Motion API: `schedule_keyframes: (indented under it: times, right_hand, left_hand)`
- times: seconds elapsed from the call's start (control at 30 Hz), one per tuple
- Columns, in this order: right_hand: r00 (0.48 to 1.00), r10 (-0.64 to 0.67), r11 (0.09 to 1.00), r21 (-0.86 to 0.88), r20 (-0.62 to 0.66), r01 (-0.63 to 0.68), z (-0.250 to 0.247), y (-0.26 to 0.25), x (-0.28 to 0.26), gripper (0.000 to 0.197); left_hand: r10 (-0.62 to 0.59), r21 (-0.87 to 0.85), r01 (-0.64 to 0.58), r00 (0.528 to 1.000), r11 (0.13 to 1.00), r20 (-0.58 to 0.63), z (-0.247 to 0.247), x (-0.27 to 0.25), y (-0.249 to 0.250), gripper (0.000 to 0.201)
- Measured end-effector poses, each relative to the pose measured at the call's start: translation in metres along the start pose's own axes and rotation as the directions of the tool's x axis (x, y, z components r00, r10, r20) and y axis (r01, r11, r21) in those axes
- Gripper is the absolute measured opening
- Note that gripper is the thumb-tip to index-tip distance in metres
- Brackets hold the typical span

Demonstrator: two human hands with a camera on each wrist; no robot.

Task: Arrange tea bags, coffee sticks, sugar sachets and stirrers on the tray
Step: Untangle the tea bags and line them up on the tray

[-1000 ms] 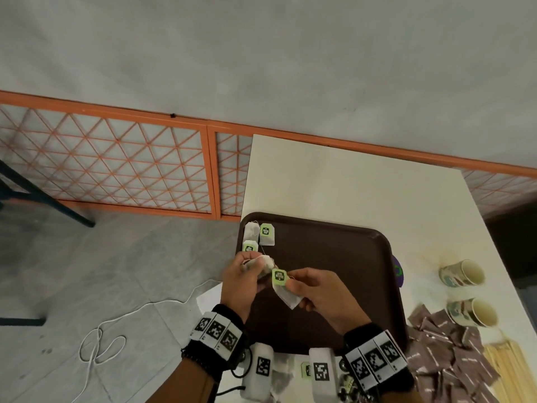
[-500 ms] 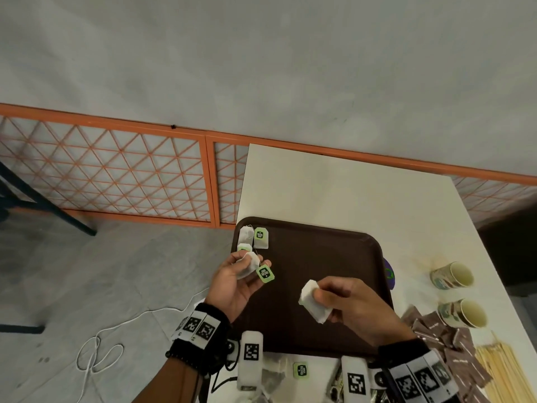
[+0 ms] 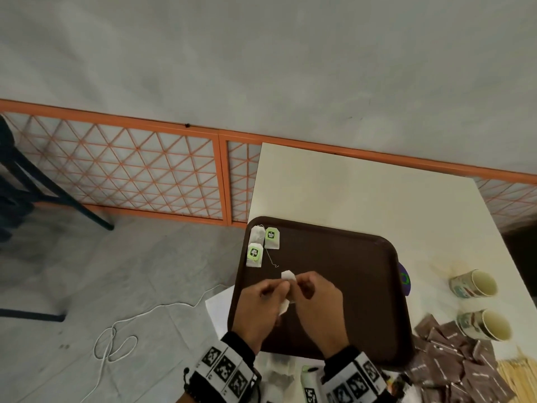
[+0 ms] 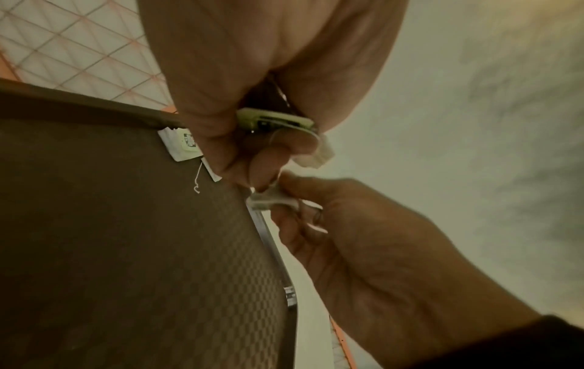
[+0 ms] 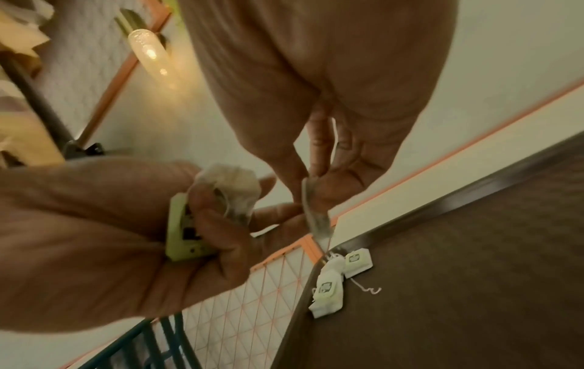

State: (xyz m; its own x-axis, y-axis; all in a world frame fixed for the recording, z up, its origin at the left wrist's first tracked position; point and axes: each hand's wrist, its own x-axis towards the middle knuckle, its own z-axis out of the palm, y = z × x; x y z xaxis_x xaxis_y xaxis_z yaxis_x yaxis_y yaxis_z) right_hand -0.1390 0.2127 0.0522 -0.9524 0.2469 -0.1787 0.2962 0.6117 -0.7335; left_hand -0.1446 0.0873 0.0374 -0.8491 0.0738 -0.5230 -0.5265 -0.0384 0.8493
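A dark brown tray lies on the table's near left. Tea bags with green tags lie in its far left corner, also seen in the right wrist view. My hands meet above the tray's left half. My left hand holds a crumpled tea bag and its green tag in curled fingers. My right hand pinches a second flat white tea bag between thumb and fingers, edge-on in the right wrist view. The two bags are close together; any thread between them is too fine to see.
Two paper cups lie on their sides at the right. Brown sachets and wooden stirrers are heaped at the near right. A purple object pokes out beside the tray. The cream table ends left of the tray.
Half a second ago my hands were apart, each with a tea bag. My right hand has moved left and they now meet over the tray.
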Motion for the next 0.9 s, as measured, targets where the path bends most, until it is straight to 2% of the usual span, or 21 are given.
schedule_keyframes:
  times: [0.07, 0.13, 0.2, 0.27, 0.3, 0.37, 0.43, 0.5, 0.6, 0.77, 0.9]
  right_hand:
    - [0.995, -0.095, 0.994, -0.058, 0.023, 0.096, 0.008, -0.003, -0.001, 0.004]
    - [0.981, -0.181, 0.978, -0.090, 0.070, 0.187, 0.011, -0.004, 0.000, 0.007]
    - [0.962, -0.244, 0.966, -0.058, 0.118, 0.252, 0.010, -0.005, 0.000, 0.012]
    - [0.952, -0.264, 0.964, 0.025, 0.153, 0.263, 0.004, -0.004, -0.001, 0.018]
    - [0.955, -0.244, 0.969, 0.090, 0.169, 0.232, 0.000, -0.003, -0.001, 0.020]
    - [0.971, -0.138, 0.964, 0.250, 0.195, 0.087, -0.009, -0.001, 0.004, 0.017]
    - [0.979, -0.025, 0.953, 0.299, 0.201, -0.037, -0.014, 0.000, 0.011, 0.009]
    - [0.956, 0.023, 0.961, 0.257, 0.294, -0.103, -0.014, 0.002, 0.016, 0.009]
    - [0.899, 0.070, 0.933, 0.291, 0.432, -0.212, -0.003, 0.006, 0.020, 0.009]
    - [0.877, 0.098, 0.926, 0.279, 0.470, -0.253, 0.019, 0.012, 0.041, 0.008]
    - [0.904, 0.200, 0.933, 0.209, 0.378, -0.294, 0.036, 0.021, 0.086, 0.007]
  left_hand:
    - [0.008, -0.039, -0.009, 1.000, 0.999, -0.026, -0.001, -0.002, -0.002, 0.016]
    - [-0.024, -0.117, 0.019, 0.999, 0.993, -0.036, -0.005, 0.001, -0.002, 0.015]
    - [-0.054, -0.162, 0.048, 0.998, 0.986, -0.032, -0.010, 0.004, 0.000, 0.013]
    - [-0.060, -0.134, 0.057, 0.998, 0.989, -0.013, -0.017, 0.008, 0.001, 0.013]
    - [-0.062, -0.117, 0.062, 0.998, 0.991, 0.007, -0.020, 0.010, 0.002, 0.014]
    - [-0.066, -0.092, 0.071, 0.997, 0.993, 0.050, -0.026, 0.013, 0.002, 0.015]
    - [-0.068, -0.083, 0.075, 0.993, 0.994, 0.092, -0.030, 0.014, 0.004, 0.015]
    - [-0.071, -0.091, 0.081, 0.992, 0.993, 0.105, -0.032, 0.016, 0.003, 0.015]
    - [-0.088, -0.090, 0.090, 0.996, 0.992, 0.027, -0.033, 0.021, -0.002, 0.013]
    - [-0.150, -0.120, 0.141, 0.986, 0.983, -0.070, -0.034, 0.032, -0.010, 0.011]
    - [-0.254, -0.174, 0.235, 0.962, 0.956, -0.095, -0.048, 0.038, -0.011, 0.020]
